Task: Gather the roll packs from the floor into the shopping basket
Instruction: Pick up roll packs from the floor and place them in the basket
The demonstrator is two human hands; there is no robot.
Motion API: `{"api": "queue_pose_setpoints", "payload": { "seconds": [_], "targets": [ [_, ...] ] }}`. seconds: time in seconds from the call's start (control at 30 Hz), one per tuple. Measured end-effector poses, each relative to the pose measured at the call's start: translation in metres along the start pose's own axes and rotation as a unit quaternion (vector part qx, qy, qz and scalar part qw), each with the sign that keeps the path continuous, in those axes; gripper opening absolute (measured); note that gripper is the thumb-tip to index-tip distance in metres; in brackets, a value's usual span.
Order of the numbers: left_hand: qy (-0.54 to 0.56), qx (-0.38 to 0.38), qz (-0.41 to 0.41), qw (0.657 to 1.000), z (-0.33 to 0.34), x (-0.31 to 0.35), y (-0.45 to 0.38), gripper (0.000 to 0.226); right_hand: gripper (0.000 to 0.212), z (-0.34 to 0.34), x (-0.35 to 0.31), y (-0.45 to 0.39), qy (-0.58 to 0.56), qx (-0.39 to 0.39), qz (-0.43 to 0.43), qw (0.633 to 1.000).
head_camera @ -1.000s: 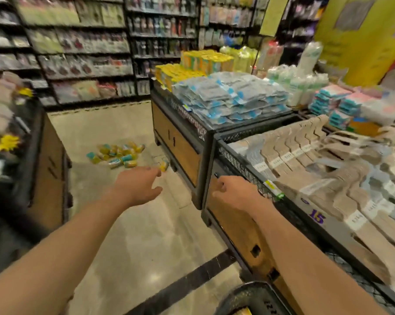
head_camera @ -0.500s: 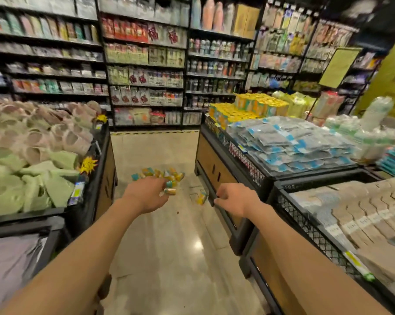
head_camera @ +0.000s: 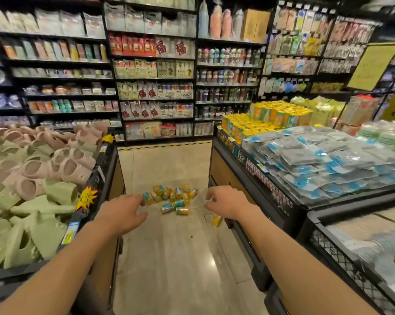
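The roll packs (head_camera: 172,197) are seen scattered on the floor (head_camera: 173,258), between the slipper bin (head_camera: 105,169) and the bin of blue pouches (head_camera: 248,160). The left hand (head_camera: 120,214) is held out with fingers relaxed, gripping nothing. The right hand (head_camera: 226,202) has loosely curled fingers, also empty. The packs lie beyond both hands' fingertips, untouched.

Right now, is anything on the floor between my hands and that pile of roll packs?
Nothing visible: bare floor tile runs from the left hand and right hand to the roll packs, between the two display bins. One stray pack lies nearer, under the right hand. No basket is in view.
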State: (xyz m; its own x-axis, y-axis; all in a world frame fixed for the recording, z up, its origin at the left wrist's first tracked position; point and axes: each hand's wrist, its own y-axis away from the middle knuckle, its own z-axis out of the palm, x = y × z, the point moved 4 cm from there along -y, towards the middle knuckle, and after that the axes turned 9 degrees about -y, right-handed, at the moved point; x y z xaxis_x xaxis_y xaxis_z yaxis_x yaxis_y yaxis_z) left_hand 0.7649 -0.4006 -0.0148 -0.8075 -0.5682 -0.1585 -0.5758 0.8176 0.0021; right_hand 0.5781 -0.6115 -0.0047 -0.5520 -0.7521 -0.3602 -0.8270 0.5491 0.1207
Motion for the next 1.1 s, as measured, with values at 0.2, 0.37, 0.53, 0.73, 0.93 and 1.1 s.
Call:
{"api": "queue_pose_setpoints", "payload": {
  "seconds": [0.2,0.37,0.53,0.73,0.93,1.1],
  "targets": [
    [-0.026,0.006,-0.006,1.0,-0.009,-0.015,-0.089,0.033,0.039,-0.027,0.014,-0.114,-0.017,-0.01,-0.025,0.999],
    [-0.017,-0.003,-0.035,0.999,-0.014,-0.031,-0.164,0.038,0.039,-0.04,0.021,-0.192,-0.024,-0.014,-0.058,0.998],
    [-0.022,-0.018,-0.045,0.999,-0.005,-0.037,-0.232,0.039,0.041,-0.04,0.028,-0.265,-0.044,-0.026,-0.07,0.996],
    [-0.012,-0.039,-0.024,0.999,0.023,-0.05,-0.322,0.038,0.04,-0.038,0.037,-0.355,-0.036,-0.041,-0.059,0.997],
    [0.023,-0.051,-0.042,0.998,0.043,-0.086,-0.438,0.043,0.04,-0.05,0.05,-0.463,-0.028,-0.045,-0.024,0.998],
    [0.037,-0.048,-0.054,0.997,0.057,-0.109,-0.528,0.043,0.039,-0.063,0.065,-0.548,-0.026,-0.039,0.002,0.999]
  ]
}}
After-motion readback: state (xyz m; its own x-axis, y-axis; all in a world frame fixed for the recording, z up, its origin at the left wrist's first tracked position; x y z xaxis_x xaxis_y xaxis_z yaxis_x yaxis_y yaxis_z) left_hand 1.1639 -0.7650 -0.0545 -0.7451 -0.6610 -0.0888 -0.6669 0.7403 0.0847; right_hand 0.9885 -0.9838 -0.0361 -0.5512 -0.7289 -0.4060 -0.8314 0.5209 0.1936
